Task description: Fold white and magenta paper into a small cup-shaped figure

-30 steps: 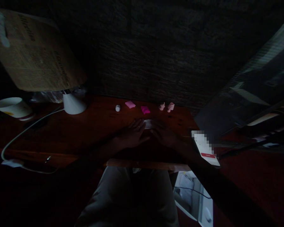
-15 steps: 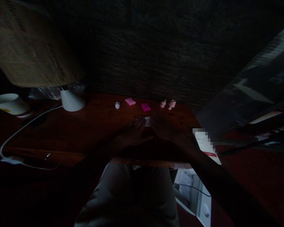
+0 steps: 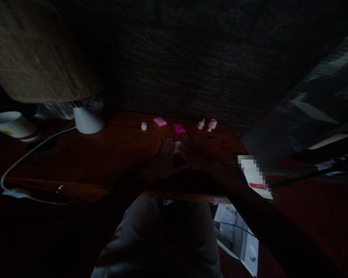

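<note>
The only view looks from the wearer's head, forward and steeply down over the wooden table, fairly close.

Ok so I count two flat pink pieces, two little pink figures, one small white lump, one lamp, one cup and, hard to tell in this gloom, probably just one pale piece.

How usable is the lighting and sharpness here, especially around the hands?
Head view: very dark; the left hand and right hand sink into shadow, finger outlines soft. The magenta piece stands out; the phone is partly pixelated.
</note>
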The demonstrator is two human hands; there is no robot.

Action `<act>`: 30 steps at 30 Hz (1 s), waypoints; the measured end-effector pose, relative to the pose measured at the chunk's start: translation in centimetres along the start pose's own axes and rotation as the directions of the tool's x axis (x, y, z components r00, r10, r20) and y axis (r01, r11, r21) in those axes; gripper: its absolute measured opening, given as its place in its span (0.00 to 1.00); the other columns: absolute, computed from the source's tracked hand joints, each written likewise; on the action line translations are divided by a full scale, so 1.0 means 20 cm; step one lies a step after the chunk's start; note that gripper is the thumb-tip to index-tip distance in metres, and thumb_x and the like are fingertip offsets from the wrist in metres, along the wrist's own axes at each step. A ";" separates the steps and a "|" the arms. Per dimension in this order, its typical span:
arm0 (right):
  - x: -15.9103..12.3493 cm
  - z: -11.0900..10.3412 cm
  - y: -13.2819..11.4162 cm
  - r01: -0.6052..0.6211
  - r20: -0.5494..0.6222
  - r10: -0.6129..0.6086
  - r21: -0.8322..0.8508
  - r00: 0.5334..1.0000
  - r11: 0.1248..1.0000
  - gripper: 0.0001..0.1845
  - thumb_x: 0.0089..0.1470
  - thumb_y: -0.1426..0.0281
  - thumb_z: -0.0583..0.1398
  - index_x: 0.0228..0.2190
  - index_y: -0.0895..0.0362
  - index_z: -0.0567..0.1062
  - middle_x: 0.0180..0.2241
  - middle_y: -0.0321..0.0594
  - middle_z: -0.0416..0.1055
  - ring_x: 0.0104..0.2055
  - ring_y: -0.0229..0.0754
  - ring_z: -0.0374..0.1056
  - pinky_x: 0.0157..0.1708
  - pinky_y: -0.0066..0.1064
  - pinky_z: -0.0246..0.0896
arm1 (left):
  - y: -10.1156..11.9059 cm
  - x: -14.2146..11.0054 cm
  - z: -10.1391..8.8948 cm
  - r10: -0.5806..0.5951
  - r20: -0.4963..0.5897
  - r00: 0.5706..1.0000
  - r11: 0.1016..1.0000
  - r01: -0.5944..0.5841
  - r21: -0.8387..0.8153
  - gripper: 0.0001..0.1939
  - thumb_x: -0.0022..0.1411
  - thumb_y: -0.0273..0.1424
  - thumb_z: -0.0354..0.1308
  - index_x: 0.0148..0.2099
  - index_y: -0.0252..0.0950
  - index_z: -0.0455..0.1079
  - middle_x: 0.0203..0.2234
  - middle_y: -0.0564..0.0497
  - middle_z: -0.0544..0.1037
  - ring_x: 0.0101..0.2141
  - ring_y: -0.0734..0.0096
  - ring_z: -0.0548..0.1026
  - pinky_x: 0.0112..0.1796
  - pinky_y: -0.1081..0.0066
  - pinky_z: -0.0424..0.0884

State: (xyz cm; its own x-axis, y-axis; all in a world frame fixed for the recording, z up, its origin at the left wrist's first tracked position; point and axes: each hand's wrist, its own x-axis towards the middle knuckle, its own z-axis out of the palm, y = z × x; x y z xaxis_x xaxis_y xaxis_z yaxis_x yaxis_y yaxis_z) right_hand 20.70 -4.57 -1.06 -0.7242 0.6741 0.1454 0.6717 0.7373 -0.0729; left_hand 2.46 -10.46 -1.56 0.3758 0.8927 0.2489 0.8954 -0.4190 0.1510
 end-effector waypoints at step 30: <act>-0.07 0.07 0.10 0.030 0.080 -0.027 -0.037 0.996 0.999 0.23 0.67 0.68 0.49 0.59 0.60 0.70 0.68 0.56 0.55 0.73 0.58 0.42 0.69 0.60 0.42 | 0.03 0.10 -0.04 0.039 0.163 0.986 0.997 -0.027 -0.077 0.56 0.59 0.65 0.47 0.70 0.21 0.52 0.70 0.28 0.51 0.70 0.43 0.49 0.67 0.48 0.44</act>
State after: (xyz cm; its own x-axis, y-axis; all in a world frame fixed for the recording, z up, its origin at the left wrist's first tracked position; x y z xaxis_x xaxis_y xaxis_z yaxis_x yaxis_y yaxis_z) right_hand 22.90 -3.99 -2.83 -0.7525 0.6551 0.0675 0.6546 0.7553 -0.0320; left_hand 3.48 -9.14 -0.17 0.4444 0.8907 0.0957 0.8639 -0.4544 0.2171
